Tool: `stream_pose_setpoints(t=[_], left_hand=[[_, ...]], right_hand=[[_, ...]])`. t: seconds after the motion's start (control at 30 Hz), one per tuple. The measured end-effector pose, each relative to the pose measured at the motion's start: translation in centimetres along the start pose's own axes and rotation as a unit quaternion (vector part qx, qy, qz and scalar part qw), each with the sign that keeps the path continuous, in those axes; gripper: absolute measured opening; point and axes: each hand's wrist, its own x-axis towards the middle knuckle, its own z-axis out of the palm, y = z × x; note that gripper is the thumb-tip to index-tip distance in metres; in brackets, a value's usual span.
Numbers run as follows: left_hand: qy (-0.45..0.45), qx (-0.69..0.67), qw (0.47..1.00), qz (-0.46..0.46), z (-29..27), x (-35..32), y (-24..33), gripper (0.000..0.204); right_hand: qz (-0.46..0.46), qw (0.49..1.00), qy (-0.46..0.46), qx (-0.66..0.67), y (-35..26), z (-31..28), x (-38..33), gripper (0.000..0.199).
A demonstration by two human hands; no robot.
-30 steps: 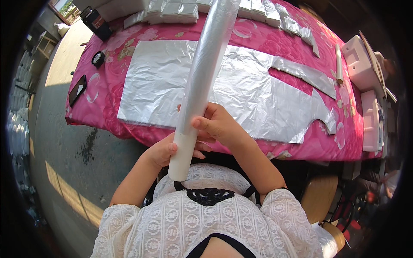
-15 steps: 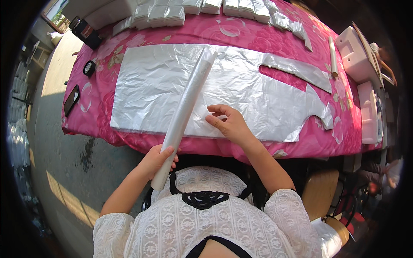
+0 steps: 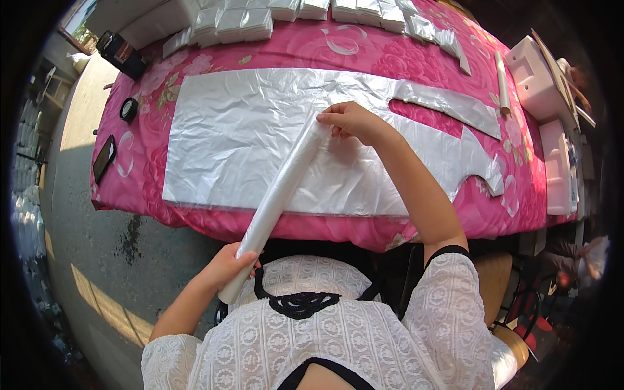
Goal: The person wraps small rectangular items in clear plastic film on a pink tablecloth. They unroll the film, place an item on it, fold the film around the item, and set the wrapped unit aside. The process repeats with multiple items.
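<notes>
Slanting across the middle is a long, whitish roll of thin plastic film (image 3: 276, 198). My left hand (image 3: 235, 265) is closed around its lower end, close to my body. My right hand (image 3: 354, 123) is at the upper end, fingers and thumb pinching the film there; some fingertips are hidden behind the hand. Beneath the roll lies a silvery, creased plastic sheet (image 3: 227, 130), spread flat, with curved cut-outs and strap-like strips at its right side.
A pink flowered cloth (image 3: 299, 53) covers the table. Folded plastic packets (image 3: 244, 25) line the far side. At left are a dark bottle (image 3: 121, 55), a black tape roll (image 3: 129, 109) and a phone (image 3: 104, 159). A narrow tube (image 3: 502, 83) and foam boxes (image 3: 530, 71) are at right.
My right hand has moved up and away from me, from above the sheet to the roll's upper end. The roll's lower end, with my left hand, has shifted slightly toward me and left.
</notes>
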Motion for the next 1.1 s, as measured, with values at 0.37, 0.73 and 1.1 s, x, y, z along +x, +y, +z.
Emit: stream_pose_setpoints(t=[0.37, 0.73, 1.1], left_hand=[[-0.04, -0.002, 0.996, 0.075, 0.1, 0.0, -0.1, 0.042], [-0.195, -0.003, 0.979, -0.067, -9.2, -4.6, -7.5, 0.051], [-0.01, 0.458, 0.857, 0.235, -3.6, 2.5, 13.8, 0.041]], right_hand=[[-0.042, 0.999, 0.006, -0.013, 0.5, -1.9, -0.1, 0.016], [-0.06, 0.959, 0.272, -0.046, 3.8, -16.2, -0.4, 0.018], [-0.101, 0.976, 0.178, -0.069, 0.8, -10.5, 2.0, 0.019]])
